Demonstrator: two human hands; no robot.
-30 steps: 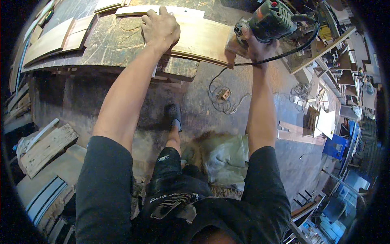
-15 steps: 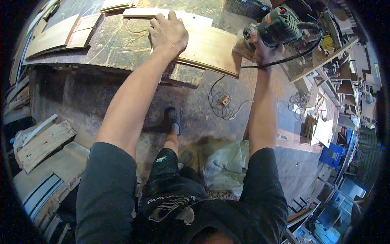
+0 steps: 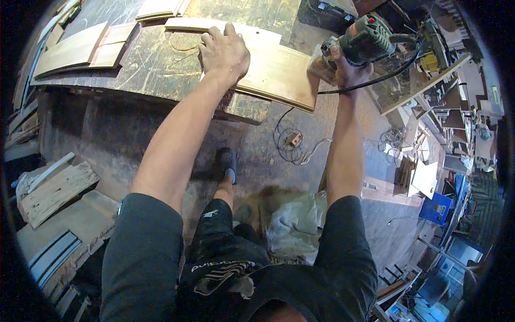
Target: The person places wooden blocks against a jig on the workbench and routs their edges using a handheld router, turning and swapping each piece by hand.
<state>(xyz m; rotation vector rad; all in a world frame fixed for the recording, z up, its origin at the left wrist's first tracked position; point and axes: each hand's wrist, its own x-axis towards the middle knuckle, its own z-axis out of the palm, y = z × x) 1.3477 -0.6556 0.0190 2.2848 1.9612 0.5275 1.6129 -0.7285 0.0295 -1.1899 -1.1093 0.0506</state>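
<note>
Head view: a wooden board lies on the workbench, its right end jutting past the bench's edge, and the left hand presses flat on it with fingers spread. At that overhanging end the right hand is wrapped tight around a green power tool, whose black cord trails right. More planks lie at the bench's left; below the overhang is open floor with a coiled cable.
</note>
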